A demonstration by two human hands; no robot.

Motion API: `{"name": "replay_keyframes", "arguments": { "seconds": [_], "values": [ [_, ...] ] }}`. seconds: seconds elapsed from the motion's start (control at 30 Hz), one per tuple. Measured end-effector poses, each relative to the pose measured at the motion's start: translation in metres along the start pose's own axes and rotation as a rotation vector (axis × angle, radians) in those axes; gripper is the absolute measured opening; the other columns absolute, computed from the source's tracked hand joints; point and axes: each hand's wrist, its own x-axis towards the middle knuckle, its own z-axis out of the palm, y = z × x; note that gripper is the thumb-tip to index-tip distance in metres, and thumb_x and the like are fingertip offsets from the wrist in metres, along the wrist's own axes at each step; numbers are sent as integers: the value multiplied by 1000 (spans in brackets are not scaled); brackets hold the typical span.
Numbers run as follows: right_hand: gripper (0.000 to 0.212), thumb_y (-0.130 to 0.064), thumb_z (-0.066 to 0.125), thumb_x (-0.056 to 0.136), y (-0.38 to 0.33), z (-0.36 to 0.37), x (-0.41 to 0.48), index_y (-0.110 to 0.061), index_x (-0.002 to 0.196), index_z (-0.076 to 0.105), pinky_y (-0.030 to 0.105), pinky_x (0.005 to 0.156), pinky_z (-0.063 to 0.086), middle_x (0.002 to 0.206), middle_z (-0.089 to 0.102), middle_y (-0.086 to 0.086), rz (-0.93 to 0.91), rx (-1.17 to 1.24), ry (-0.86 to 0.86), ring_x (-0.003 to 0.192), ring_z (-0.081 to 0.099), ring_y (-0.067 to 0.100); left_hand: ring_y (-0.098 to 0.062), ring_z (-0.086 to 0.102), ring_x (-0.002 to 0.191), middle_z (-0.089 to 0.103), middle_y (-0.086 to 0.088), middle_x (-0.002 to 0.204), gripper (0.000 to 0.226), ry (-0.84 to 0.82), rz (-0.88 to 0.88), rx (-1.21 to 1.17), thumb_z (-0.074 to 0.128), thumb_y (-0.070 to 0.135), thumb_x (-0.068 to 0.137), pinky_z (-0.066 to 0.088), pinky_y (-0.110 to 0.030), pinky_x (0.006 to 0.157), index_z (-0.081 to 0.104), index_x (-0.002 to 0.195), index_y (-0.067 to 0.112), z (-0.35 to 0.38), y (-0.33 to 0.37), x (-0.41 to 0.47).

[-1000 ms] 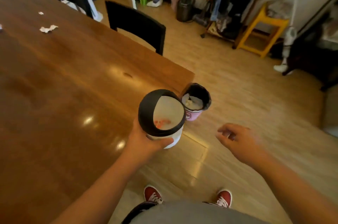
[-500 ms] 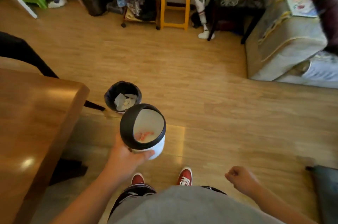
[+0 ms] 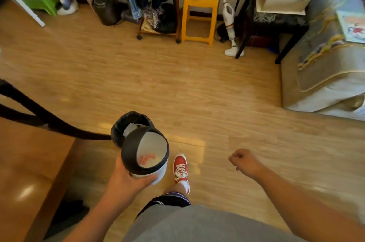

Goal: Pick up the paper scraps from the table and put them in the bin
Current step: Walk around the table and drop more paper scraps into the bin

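**Small bin in one hand, bagged bin on the floor**

Far left you get the corner of the glossy brown wooden table [image 3: 29, 166], with a black chair [image 3: 39, 117] sitting just beyond its edge. No paper scraps show on the bit of tabletop that's in view.

Next over, the left hand [image 3: 126, 180] is wrapped around the base of a small white round bin with a black ring rim [image 3: 146, 150], fingers curled under it, thumb on the near side. It's tipped so you look straight into the mouth, and there's something orange-red at the bottom, too blurry to say what. Right behind it on the light wood plank floor [image 3: 197, 93] stands a round bin lined with a black bag [image 3: 126, 125], with white crumpled paper [image 3: 129, 128] inside. The small bin overlaps it in the frame; can't tell if they touch.

Then one red sneaker with white laces [image 3: 180, 168] is planted on the floor.

Further right, the right hand [image 3: 245, 162] hangs in a loose fist, holding nothing I can see.
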Motion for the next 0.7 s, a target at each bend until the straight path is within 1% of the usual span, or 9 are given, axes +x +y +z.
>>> {"name": "replay_keyframes", "arguments": {
  "seconds": [0.1,0.17,0.27,0.3,0.37,0.43,0.5,0.63,0.7],
  "values": [
    [21,-27,64,92,-36,-23,34,-8,81,65,39,69,51,85,66,18,-3,1,23,71,60,26,10,53,116,51,25,132,114,-42,3,17,102,21,60,48,-17,88,31,147,40,-4,22,50],
    [23,-27,63,92,-51,-38,51,-5,85,66,44,73,53,91,69,22,13,1,27,75,61,28,15,51,117,48,36,129,119,-80,14,27,101,33,57,46,-12,87,25,147,47,-4,44,81],
    [21,-25,63,92,-61,-62,70,-7,82,63,40,71,50,86,68,24,66,-5,33,73,60,29,34,44,108,40,61,113,118,-79,34,47,91,52,44,43,-9,81,24,141,49,2,77,126],
    [20,-23,63,92,-60,-70,75,-7,80,62,38,69,49,82,66,22,82,-6,42,70,59,29,35,44,105,40,61,111,115,-68,34,50,88,53,42,43,-11,82,25,138,51,7,87,141],
    [21,-21,65,91,-57,-86,90,-7,76,61,35,65,47,76,63,19,118,-10,53,65,57,28,23,51,106,48,45,116,113,-72,27,49,88,49,42,48,-21,89,26,136,54,19,106,171],
    [22,-21,66,90,-52,-102,106,-8,74,60,33,62,46,72,63,17,157,-34,55,61,57,26,12,52,107,49,35,121,117,-101,27,39,91,42,46,48,-27,95,27,144,48,31,125,200],
    [23,-21,67,89,-45,-120,127,-6,73,60,32,60,45,68,61,14,213,-43,57,58,55,26,10,55,110,52,29,125,117,-126,47,18,95,35,50,48,-26,95,30,147,43,44,142,231],
    [22,-21,70,86,-44,-160,180,-5,72,63,33,60,45,63,62,13,283,-80,32,57,55,26,4,60,117,59,22,128,116,-97,35,-44,92,41,45,53,-23,89,37,147,39,72,180,295],
    [23,-21,69,86,-55,-183,210,-8,69,62,30,57,44,63,63,11,291,-124,11,57,57,26,-3,60,118,58,21,128,116,-70,23,-47,98,29,50,53,-26,89,36,148,36,81,195,324]
  ]
}}
